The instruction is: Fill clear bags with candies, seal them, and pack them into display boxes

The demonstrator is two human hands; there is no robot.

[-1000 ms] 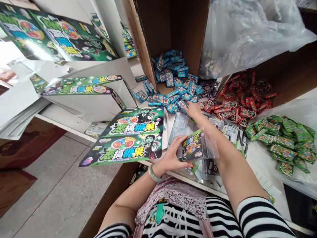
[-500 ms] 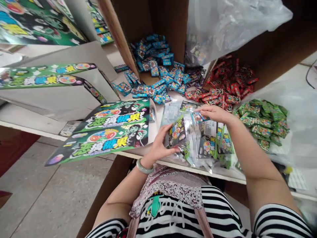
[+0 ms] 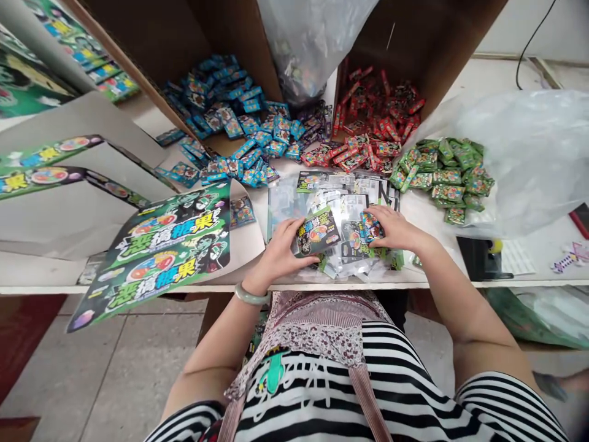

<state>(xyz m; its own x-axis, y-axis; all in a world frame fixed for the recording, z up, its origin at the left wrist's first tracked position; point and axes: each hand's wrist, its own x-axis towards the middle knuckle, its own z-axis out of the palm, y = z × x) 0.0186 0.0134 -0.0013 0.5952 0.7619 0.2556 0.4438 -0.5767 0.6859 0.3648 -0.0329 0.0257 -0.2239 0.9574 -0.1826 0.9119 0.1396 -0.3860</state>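
My left hand (image 3: pixel 281 253) grips a clear bag with a black and green printed header card (image 3: pixel 317 232), thumb at its lower edge and fingers along its left side. To the right, my right hand (image 3: pixel 390 228) has its thumb and fingers closed around a small blue candy packet (image 3: pixel 372 227). Beneath both hands lies a layer of clear plastic bags (image 3: pixel 338 261) with similar printed cards. Just behind them are loose red candy packets (image 3: pixel 356 153) and blue candy packets (image 3: pixel 253 166).
Green candy packets (image 3: pixel 455 175) lie on clear plastic sheeting (image 3: pixel 529 166) at right. A printed green display box (image 3: pixel 175 236) stands at left, its flap overhanging the table edge. Cardboard boxes (image 3: pixel 442 80) hold candy at the back. A purple toy-like piece (image 3: pixel 570 256) lies far right.
The view has swung to the right. My right hand has drawn nearer to my body with the blue packet, while my left hand keeps hold of the carded bag.
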